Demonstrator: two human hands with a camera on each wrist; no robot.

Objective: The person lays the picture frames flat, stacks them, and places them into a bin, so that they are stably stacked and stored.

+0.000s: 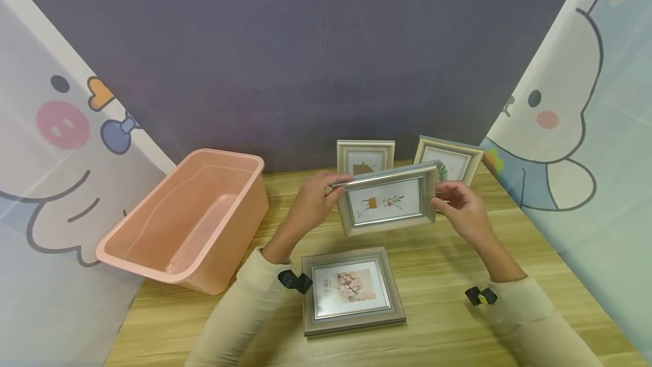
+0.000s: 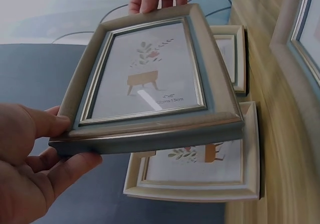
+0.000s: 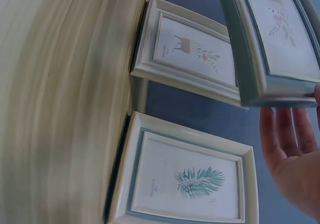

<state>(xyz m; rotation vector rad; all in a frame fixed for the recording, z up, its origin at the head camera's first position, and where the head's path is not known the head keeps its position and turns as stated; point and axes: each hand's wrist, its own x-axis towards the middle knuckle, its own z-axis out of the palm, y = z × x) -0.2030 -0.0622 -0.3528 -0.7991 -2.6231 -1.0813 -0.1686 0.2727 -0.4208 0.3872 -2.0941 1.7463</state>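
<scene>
Both hands hold a grey-beige picture frame (image 1: pixel 387 201) up above the table, its print of a plant in an orange pot lying sideways. My left hand (image 1: pixel 314 200) pinches its upper left corner between thumb and fingers, as the left wrist view also shows on the picture frame (image 2: pixel 150 78). At the opposite short side, my right hand (image 1: pixel 462 208) grips the edge with thumb in front and fingers behind. A larger picture frame (image 1: pixel 351 290) with a flower print lies flat on the table below.
Against the dark back wall lean two cream picture frames, one with a potted plant print (image 1: pixel 365 157), one with a green leaf print (image 1: pixel 450 160). At the left stands a pink plastic tub (image 1: pixel 244 220). Cartoon-printed side panels (image 1: pixel 560 129) flank the wooden table (image 1: pixel 458 321).
</scene>
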